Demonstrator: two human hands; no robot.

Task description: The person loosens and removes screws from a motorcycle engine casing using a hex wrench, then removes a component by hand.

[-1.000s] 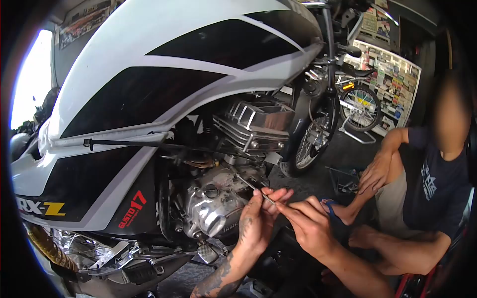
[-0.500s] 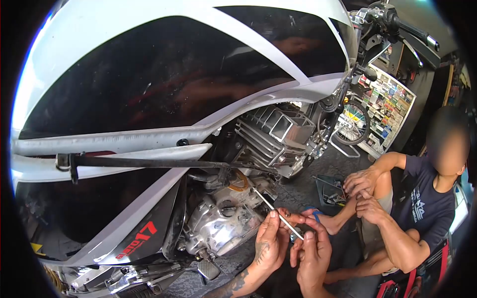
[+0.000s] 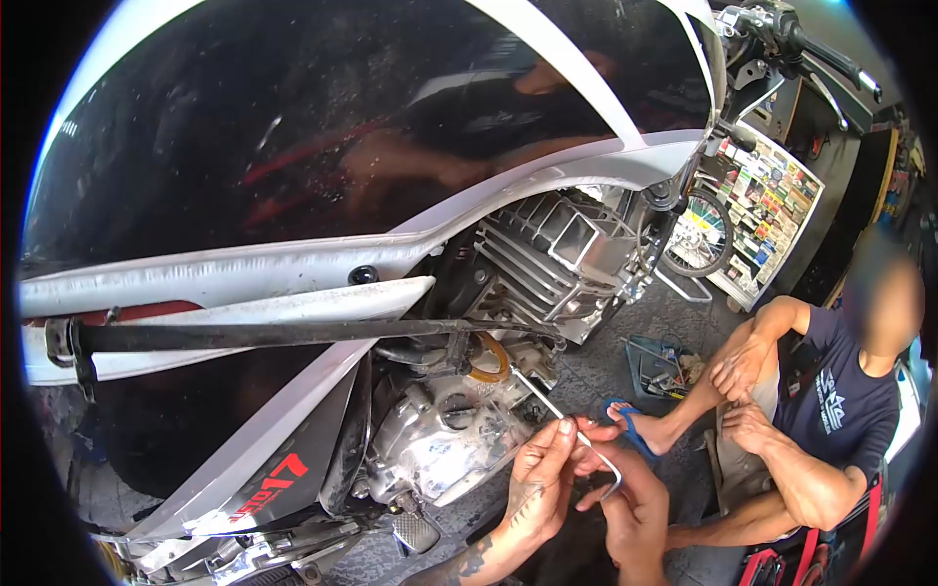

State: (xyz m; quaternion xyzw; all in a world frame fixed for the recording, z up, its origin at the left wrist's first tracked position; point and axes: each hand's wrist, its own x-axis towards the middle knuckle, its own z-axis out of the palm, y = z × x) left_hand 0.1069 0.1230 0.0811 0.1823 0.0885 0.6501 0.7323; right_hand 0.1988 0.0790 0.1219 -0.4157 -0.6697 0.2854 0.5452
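The work looks to be at a handling stage: a thin, pale metal rod [image 3: 553, 408] with a bent lower end is up in the hands and slants across the view in front of the motorcycle's engine cover [image 3: 435, 451], its straight end near an amber loop of hose [image 3: 506, 361]. From this angle I cannot tell whether that end touches anything. The left hand [image 3: 535, 490] pinches the rod along its length between thumb and fingers, and the right hand [image 3: 633, 516] is narrow, its fingertips closed about the bent end. On the motorcycle [image 3: 469, 146] the tank, the red-lettered side panel [image 3: 269, 488] and the engine cover are all in place, while a long black strip [image 3: 274, 336] stretches across the side below the tank. Judging by this, the rod is in hand but not set down or fitted, and whatever it is meant for remains undone. As for containers, a bluish tray [image 3: 639, 365] sits on the floor beside a seated person's [image 3: 831, 400] sandalled foot, with a jumble of small tools and loose pieces inside. Farther back, a white-framed display [image 3: 740, 291] is filled with rows of small, colourful packets.
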